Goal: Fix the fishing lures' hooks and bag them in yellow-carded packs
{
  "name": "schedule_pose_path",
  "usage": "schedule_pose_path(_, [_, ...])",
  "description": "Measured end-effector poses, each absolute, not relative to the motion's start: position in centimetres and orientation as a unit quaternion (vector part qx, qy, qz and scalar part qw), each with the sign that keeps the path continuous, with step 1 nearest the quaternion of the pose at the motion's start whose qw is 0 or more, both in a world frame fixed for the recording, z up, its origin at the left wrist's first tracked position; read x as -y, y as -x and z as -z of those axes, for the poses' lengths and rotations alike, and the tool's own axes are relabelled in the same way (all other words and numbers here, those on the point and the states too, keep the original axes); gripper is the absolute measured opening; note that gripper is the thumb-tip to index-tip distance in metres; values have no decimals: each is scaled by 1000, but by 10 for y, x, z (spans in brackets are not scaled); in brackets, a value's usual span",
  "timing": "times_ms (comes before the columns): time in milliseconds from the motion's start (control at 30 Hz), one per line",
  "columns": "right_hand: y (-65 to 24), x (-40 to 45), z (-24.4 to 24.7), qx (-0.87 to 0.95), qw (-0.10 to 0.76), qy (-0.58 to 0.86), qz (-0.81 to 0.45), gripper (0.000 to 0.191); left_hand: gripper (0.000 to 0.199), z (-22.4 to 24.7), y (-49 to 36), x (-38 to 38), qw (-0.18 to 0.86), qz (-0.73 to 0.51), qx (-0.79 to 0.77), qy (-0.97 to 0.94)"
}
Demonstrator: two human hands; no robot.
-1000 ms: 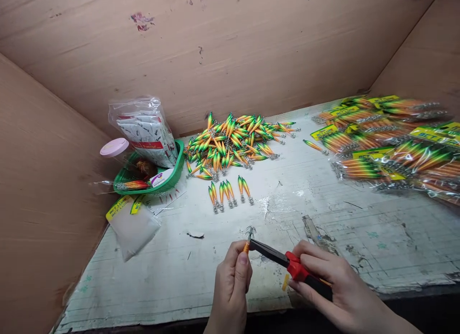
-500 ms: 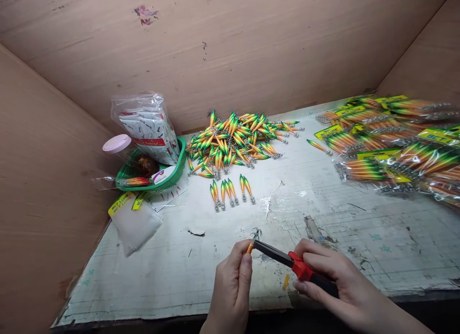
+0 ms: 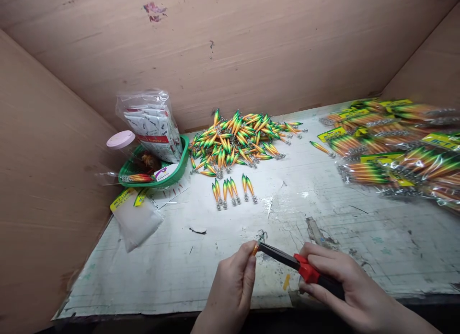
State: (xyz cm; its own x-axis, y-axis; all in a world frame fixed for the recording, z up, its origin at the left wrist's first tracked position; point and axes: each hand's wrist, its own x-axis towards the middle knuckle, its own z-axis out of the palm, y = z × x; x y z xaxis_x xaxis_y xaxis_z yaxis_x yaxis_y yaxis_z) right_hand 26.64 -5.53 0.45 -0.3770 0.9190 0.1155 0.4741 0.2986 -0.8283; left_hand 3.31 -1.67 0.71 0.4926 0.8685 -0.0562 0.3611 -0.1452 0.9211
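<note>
Lure, one: lower centre of the frame, pinched in your left hand, the nearer; long axis leaned right, hooks uppermost. Pliers, one pair: your right hand grasped the handles; tips lay at the hook end's right.

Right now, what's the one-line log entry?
left hand: grips lure | right hand: holds pliers, tips beside lure's hooks | beyond: loose lure pile

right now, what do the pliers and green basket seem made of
Pliers: dark jaws, probably steel, with a faint sheen; red-and-black grips, likely plastic or rubber by colour. Green basket: likely moulded plastic, given its smooth, evenly coloured rim.
</note>
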Motion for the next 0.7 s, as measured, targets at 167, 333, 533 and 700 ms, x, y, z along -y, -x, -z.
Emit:
schedule_pose_path(167, [-263, 54, -7, 740, 307, 471, -368, 14, 33, -14, -34, 14, 549, -276, -433, -659])
schedule_pose_path(333, [-256, 50, -11, 734, 282, 496, -368, 23, 34, -9, -46, 16, 637, -341, -465, -512])
schedule_pose_path(533, [-249, 52, -9, 726, 295, 497, -372, 22, 33, -5, -52, 18, 557, -395, -518, -515])
schedule_pose_path(700, [-246, 53, -9, 725, 291, 511, -359, 22, 26, -11, -55, 18, 509, -410, -535, -536])
